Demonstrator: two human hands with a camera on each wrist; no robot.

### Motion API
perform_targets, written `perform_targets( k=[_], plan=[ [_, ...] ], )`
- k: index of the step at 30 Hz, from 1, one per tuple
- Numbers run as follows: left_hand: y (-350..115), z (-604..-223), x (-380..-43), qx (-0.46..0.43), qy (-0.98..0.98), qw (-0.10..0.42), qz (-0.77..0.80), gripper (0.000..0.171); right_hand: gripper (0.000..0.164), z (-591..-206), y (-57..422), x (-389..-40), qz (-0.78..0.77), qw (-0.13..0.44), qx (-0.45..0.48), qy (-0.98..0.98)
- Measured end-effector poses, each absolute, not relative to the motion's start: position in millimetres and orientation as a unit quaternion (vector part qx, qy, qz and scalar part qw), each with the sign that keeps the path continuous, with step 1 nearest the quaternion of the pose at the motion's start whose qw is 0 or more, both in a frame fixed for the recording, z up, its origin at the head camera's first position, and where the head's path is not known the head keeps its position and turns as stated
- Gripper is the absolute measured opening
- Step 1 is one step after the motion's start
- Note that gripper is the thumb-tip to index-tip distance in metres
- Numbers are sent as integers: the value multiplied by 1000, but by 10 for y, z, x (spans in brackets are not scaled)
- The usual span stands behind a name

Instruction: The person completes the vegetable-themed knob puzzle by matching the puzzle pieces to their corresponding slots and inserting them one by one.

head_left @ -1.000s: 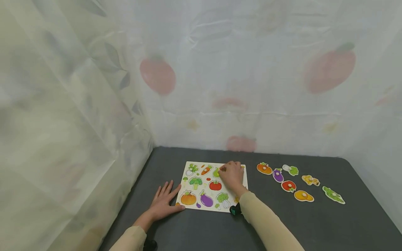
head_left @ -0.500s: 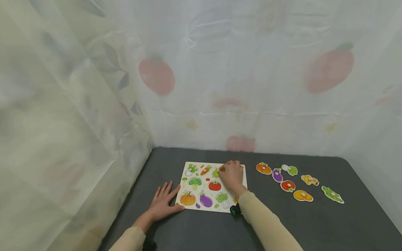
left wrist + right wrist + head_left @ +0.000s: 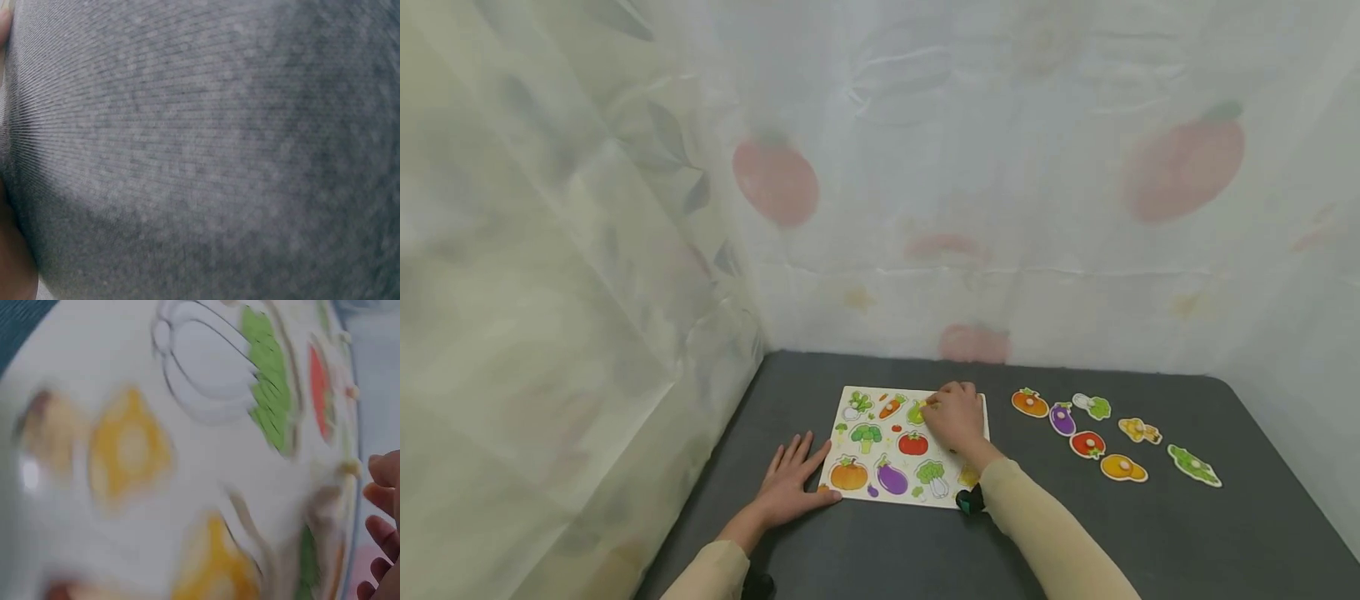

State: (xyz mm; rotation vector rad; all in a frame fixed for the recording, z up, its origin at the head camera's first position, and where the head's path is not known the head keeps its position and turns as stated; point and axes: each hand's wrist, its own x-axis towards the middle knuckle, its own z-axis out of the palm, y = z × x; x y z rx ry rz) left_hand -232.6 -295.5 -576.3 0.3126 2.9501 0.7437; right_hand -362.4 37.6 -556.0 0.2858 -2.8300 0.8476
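A white vegetable puzzle board [image 3: 882, 457] lies on the dark table. At its lower left corner, my left hand [image 3: 790, 482] rests with fingers spread, the thumb at the board's edge. My right hand [image 3: 956, 419] reaches over the upper right of the board, fingers curled beside a green pear-shaped piece [image 3: 914, 413]. In the right wrist view, its fingertips [image 3: 381, 495] are right at a small wooden knob [image 3: 350, 467]; I cannot tell whether they pinch it. The palm hides part of the board's right side. In the left wrist view, mostly grey tabletop [image 3: 206, 137] shows.
Right of the board lie several loose knobbed pieces: a pumpkin [image 3: 1030, 403], an eggplant [image 3: 1062, 419], a bok choy [image 3: 1093, 407], a tomato [image 3: 1087, 445], a yellow squash-like piece [image 3: 1124, 468], a knobbly yellow piece [image 3: 1140, 431] and a pea pod [image 3: 1194, 466]. A printed curtain [image 3: 880, 208] hangs behind.
My right wrist and forearm have shifted slightly to the right, while the fingers stay near the green piece. The left hand and the loose pieces keep their places.
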Motion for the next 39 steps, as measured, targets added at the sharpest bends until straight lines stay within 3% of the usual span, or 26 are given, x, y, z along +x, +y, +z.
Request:
perform_targets(
  k=[10, 15, 29, 39],
  plan=[
    [-2948, -5781, -2349, 98, 966, 50, 233, 100, 23, -5102, 1085, -3629, 368, 140, 115, -912],
    [-2973, -5816, -2371, 95, 966, 55, 233, 103, 26, -4967, 1368, -3572, 372, 140, 112, -911],
    [-2984, -5841, -2332, 109, 961, 44, 249, 99, 18, -5191, 2263, -3169, 322, 163, 146, -921],
    [-2972, -5793, -2342, 99, 963, 49, 245, 101, 28, -5224, 3114, -2900, 276, 147, 68, -947]
  ],
)
